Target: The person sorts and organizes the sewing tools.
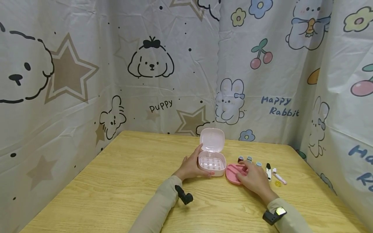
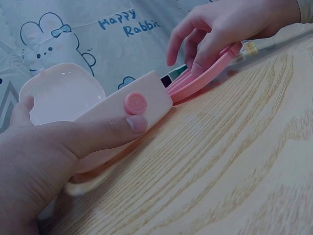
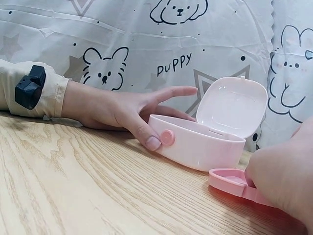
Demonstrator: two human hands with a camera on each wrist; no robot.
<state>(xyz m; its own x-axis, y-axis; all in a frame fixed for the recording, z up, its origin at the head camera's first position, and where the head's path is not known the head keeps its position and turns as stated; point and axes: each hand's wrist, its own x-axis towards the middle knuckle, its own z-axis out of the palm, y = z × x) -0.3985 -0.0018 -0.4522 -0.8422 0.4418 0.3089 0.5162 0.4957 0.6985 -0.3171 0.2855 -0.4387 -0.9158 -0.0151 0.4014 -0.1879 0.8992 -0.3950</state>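
A pale pink box stands on the table with its hinged lid raised; small bumps cover its inside floor. My left hand grips the box's left side, the thumb on the front wall beside a round pink button and the fingers reaching toward the back. Just right of the box, my right hand pinches a darker pink divided tray, which is slightly tilted in the left wrist view. That hand covers the tray's right part, and its fingertips are partly hidden in the right wrist view.
Behind the right hand stand several small spool-like cylinders. Farther right lie a black-and-white tool, a thin pink-and-white stick and a small yellow round piece. Patterned curtains hang around the wooden table.
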